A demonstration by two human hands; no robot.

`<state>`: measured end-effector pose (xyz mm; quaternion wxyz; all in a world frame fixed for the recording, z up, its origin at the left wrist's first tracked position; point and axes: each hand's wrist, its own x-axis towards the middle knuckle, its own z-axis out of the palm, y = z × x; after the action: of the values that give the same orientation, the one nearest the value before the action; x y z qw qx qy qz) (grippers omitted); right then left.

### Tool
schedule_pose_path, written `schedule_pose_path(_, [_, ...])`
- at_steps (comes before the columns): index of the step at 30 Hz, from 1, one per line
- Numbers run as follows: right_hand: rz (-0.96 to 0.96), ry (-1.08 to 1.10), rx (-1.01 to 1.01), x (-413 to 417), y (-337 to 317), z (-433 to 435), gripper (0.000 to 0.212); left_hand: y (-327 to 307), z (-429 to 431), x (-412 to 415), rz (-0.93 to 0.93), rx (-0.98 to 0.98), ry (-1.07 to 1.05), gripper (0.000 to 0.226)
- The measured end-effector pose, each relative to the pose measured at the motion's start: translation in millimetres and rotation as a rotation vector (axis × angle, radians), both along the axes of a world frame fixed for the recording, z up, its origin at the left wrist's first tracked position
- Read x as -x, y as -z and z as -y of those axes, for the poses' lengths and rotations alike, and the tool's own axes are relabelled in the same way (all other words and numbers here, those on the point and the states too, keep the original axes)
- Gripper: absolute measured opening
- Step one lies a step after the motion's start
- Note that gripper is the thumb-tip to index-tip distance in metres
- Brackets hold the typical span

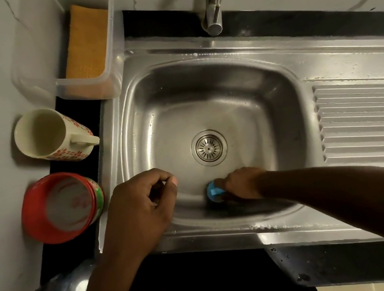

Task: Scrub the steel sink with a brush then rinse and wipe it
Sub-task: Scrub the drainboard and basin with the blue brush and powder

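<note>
sink sitting wet in worktop | left hand hovering curled over near-left rim, gripping nothing visible, probably balancing | right hand gripping blue brush, pressing it onto basin floor just before drain, likely scrubbing | bristles hiding under hand; tap top being cut off
</note>
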<state>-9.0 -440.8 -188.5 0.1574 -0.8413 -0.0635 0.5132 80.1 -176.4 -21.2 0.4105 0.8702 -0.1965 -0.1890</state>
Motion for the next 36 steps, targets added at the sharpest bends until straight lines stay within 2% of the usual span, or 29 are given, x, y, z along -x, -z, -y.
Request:
schedule_pose_path(3, [0.053, 0.075, 0.120, 4, -8, 32, 0.056, 0, 2, -2, 0.013, 0.006, 0.014, 0.012])
schedule_pose_path(5, [0.176, 0.256, 0.208, -6, -10, 42, 0.054, -1, 5, -3, 0.020, 0.007, 0.034, 0.011])
schedule_pose_path(8, [0.285, 0.589, 0.197, -12, -4, 23, 0.051, 2, 10, -3, 0.024, 0.000, 0.053, 0.011])
schedule_pose_path(10, [0.202, 0.596, 0.145, 3, -5, 5, 0.050, 3, 15, -2, 0.007, 0.003, 0.064, 0.010])
schedule_pose_path(12, [0.083, 0.494, 0.128, 22, -16, 1, 0.053, 3, 19, -2, -0.004, 0.011, 0.082, 0.010])
schedule_pose_path(14, [0.083, 0.536, 0.142, 28, -20, 15, 0.054, 3, 22, -2, -0.009, 0.020, 0.096, 0.010])
schedule_pose_path(19, [0.348, 0.912, 0.251, -38, -2, 47, 0.045, 6, 24, -6, -0.017, -0.003, 0.109, 0.009])
schedule_pose_path(22, [0.391, 1.100, 0.225, -85, 4, 39, 0.044, 8, 27, -7, -0.015, -0.013, 0.114, 0.011])
schedule_pose_path(25, [0.363, 1.034, 0.204, -82, 4, 26, 0.039, 7, 30, -8, -0.012, -0.010, 0.121, 0.011])
schedule_pose_path(29, [0.280, 0.920, 0.208, -18, 2, 14, 0.038, 8, 34, -10, -0.011, 0.001, 0.134, 0.011])
schedule_pose_path(32, [0.315, 1.104, 0.225, -10, -1, 32, 0.037, 6, 36, -13, -0.019, 0.011, 0.151, 0.011])
schedule_pose_path(36, [0.379, 1.243, 0.284, -60, 2, 57, 0.033, 8, 31, -17, -0.005, 0.003, 0.143, 0.011])
